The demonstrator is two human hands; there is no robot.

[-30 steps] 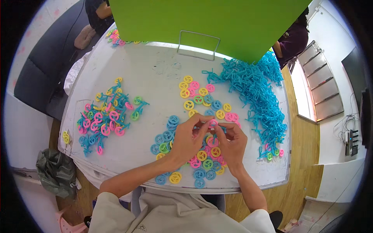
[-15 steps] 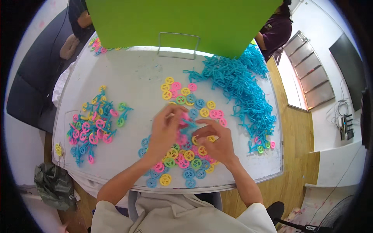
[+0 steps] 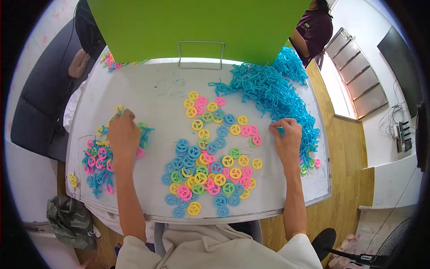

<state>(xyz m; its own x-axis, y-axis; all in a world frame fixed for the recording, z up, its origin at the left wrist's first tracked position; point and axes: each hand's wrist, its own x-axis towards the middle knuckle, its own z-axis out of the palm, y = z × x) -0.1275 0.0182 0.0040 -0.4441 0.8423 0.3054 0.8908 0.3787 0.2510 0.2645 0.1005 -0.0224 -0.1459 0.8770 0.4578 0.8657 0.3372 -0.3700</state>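
My left hand [image 3: 124, 134] is over the left-hand pile of joined pieces [image 3: 96, 157], blue stems with pink, yellow, green and blue wheels. Its fingers are curled together, and whatever they hold is hidden under the hand. My right hand [image 3: 289, 134] is at the near-left edge of a big heap of blue plastic stems [image 3: 273, 87]. Its fingers pinch a blue plastic stem [image 3: 281, 130], of which only a short bit shows. Between my hands lie many loose spoked plastic wheels [image 3: 217, 168] in pink, yellow, green and blue, some overlapping.
A green panel [image 3: 197, 31] with a wire handle [image 3: 200, 68] stands across the far side of the white table [image 3: 156, 107]. Beyond it at the right is another person [image 3: 313, 31]. More wheels [image 3: 112, 60] lie at the far left corner. A dark green bag [image 3: 71, 222] sits beside the table.
My hands have parted from above the loose wheels, where they worked together on pink and blue pieces. The left has gone to the left-hand pile, the right to the blue stems.
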